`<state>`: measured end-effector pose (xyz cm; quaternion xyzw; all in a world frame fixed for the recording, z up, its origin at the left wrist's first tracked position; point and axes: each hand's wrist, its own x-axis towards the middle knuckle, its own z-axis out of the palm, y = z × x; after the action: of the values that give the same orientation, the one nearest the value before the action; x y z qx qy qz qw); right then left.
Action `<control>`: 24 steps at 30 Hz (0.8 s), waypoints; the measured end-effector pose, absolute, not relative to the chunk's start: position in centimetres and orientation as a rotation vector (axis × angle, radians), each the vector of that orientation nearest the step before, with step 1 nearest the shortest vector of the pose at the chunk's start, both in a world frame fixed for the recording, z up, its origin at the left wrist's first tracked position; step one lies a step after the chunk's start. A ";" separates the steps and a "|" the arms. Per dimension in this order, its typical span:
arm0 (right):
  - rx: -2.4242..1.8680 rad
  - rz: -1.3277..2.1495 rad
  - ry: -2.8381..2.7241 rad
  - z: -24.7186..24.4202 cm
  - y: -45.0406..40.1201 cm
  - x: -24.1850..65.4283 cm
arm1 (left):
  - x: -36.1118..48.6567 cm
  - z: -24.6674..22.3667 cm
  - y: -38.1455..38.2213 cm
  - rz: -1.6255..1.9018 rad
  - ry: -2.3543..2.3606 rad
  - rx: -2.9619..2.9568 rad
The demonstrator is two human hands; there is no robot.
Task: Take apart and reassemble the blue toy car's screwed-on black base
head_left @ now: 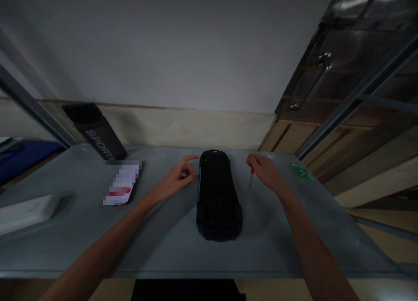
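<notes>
A black toy car (218, 192) lies upside down on the grey table, its dark underside and wheels facing up. Just left of its far end is my left hand (180, 175). The index finger stretches toward the car's side and the thumb is apart from it, with nothing visible between them. Whether a fingertip touches the car I cannot tell. On the other side, my right hand (263, 168) is closed around the red handle of a small screwdriver (251, 171). Its thin shaft points down toward the tabletop, away from the car.
A phone (123, 183) with its screen lit lies to the left, near a dark bottle marked SPORT (98, 135). A white box-like object (28, 214) sits at the far left. Some green crumpled plastic (302, 172) lies at right. Behind the table rises a wall (183, 52).
</notes>
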<state>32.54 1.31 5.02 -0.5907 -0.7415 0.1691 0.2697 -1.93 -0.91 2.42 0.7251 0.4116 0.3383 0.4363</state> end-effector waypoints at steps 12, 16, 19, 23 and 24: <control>-1.684 0.574 -2.339 2.0 1.2 31.2 | -1.2 -2.4 0.8 0.938 0.956 1.467; -1.677 0.543 -2.352 2.0 1.2 31.3 | -1.0 -2.0 0.4 0.928 0.914 1.418; -1.661 0.545 -2.359 2.1 1.2 31.3 | -1.0 -1.5 0.1 0.918 0.930 1.369; -1.617 0.492 -2.256 2.0 1.7 31.0 | -1.0 -1.5 0.2 0.912 0.923 1.319; -1.587 0.473 -2.178 1.9 2.1 30.7 | -0.9 -1.6 0.2 0.915 0.911 1.307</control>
<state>30.74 2.06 1.89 -0.5682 -0.7797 0.1694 0.2013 -0.94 0.24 -1.59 0.5654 0.3939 0.3959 0.6070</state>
